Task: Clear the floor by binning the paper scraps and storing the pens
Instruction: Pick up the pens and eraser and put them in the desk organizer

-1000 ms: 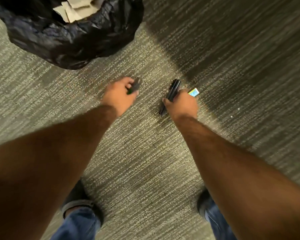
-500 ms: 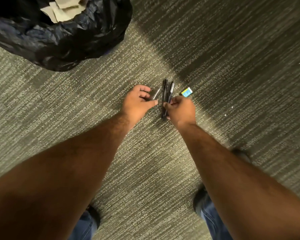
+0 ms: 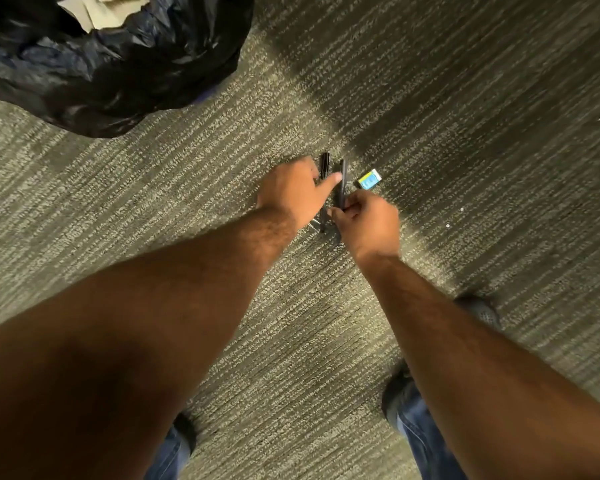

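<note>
Several dark pens (image 3: 342, 181) lie or are held together on the grey carpet at mid-frame. My left hand (image 3: 291, 192) covers one group of pens (image 3: 324, 164), its thumb stretched right across them. My right hand (image 3: 366, 221) pinches the lower end of the pens beside it. A black bin bag (image 3: 118, 71) at the top left holds beige paper scraps (image 3: 101, 10). How many pens each hand grips is hidden by the fingers.
A small blue and yellow box (image 3: 369, 179) lies on the carpet (image 3: 465, 116) just right of the pens. Tiny white specks (image 3: 448, 225) dot the carpet further right. My shoes (image 3: 478, 311) and jeans show at the bottom.
My left hand has moved right from open carpet onto the pens, next to my right hand. The right hand stays on the pens, and the pens stand closer together.
</note>
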{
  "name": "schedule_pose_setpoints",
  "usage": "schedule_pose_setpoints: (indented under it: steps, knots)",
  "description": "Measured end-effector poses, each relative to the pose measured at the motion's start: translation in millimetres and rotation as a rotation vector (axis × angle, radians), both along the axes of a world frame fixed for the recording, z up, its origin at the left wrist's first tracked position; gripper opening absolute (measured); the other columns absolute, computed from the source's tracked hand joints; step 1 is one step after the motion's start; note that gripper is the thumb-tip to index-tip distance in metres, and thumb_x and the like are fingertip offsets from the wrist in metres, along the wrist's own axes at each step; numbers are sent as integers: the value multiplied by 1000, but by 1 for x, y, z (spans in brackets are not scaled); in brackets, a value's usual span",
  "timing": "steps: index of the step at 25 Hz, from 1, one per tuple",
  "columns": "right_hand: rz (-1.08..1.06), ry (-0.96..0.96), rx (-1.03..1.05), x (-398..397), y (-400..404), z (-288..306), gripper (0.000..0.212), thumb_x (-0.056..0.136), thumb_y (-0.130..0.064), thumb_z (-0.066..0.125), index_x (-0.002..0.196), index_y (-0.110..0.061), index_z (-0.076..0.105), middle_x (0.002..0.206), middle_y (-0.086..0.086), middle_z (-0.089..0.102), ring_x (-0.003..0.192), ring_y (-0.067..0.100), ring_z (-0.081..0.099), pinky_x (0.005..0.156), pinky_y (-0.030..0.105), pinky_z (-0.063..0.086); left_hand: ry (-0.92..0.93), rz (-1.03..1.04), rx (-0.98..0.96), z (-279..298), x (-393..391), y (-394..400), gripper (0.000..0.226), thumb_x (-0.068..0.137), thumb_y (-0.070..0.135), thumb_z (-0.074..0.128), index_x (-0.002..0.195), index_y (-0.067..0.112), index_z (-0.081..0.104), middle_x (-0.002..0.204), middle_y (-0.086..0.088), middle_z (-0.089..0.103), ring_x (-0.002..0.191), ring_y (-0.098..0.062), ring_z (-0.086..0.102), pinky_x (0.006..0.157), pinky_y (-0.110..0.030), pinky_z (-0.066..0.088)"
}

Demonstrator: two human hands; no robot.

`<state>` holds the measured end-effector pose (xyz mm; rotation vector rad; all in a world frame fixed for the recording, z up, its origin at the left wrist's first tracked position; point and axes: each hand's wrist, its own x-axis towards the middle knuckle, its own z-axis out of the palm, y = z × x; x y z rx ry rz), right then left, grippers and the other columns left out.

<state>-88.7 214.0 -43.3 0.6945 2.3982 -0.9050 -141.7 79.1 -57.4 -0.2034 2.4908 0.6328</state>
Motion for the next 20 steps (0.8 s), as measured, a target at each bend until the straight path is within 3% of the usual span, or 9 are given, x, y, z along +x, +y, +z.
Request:
schedule_pose_setpoints:
  steps: [2,4,6,9,12,15,17,20]
  knots:
    - [76,65,68,-3,-4,-1,19,92,-24,80,109,-18,77,97,-3,80,83,12,72,88,31,63,31,-9,-131,0,-4,14,58,85,75,66,105,21,68,80,3,71,65,-17,67,54,-27,51]
    - [189,142,69,-6,-8,-3,18,93,-23,77,110,-16,78,98,-1,80,81,13,71,85,34,64,33,-79,-201,2,-10,19,54,87,64,73,113,17,68,97,-4,76,81,-24,73,67,-34,61]
    - [251,179,41,-8,-9,-1,13,95,-23,73,105,-16,79,94,-2,78,77,11,70,83,34,65,10,-139,-215,7,-18,20,47,92,49,76,119,12,67,107,-8,76,89,-26,74,71,-35,61]
    - [70,163,51,-11,2,7,10,97,-19,70,106,-18,76,99,-3,76,86,12,70,92,34,62,-44,-184,-194,10,-25,24,42,91,36,81,119,7,68,106,-10,75,86,-26,72,64,-34,57]
    - [-233,132,51,-18,19,7,31,95,-23,75,122,-20,61,117,-3,68,105,14,66,107,39,55,-96,-94,-57,7,-25,25,36,90,26,82,117,6,69,104,-7,73,87,-23,71,64,-28,57]
    - [-134,36,1,-29,24,-1,57,91,-40,78,140,-26,51,134,3,60,118,18,62,113,41,50,-108,7,131,3,-19,9,28,95,24,77,117,9,70,96,0,71,77,-13,72,50,-16,49]
    - [16,38,45,-31,20,-3,48,93,-39,77,134,-25,56,136,4,58,117,18,61,113,40,50,-136,53,280,0,-14,-8,25,98,22,73,120,10,69,93,0,74,71,-10,73,51,-17,55]
    - [62,88,76,-28,17,-8,25,95,-24,76,114,-21,61,128,0,57,111,16,61,112,39,51,-220,307,566,-1,-5,-27,24,104,19,64,126,10,65,108,-7,76,88,-20,79,77,-36,67]
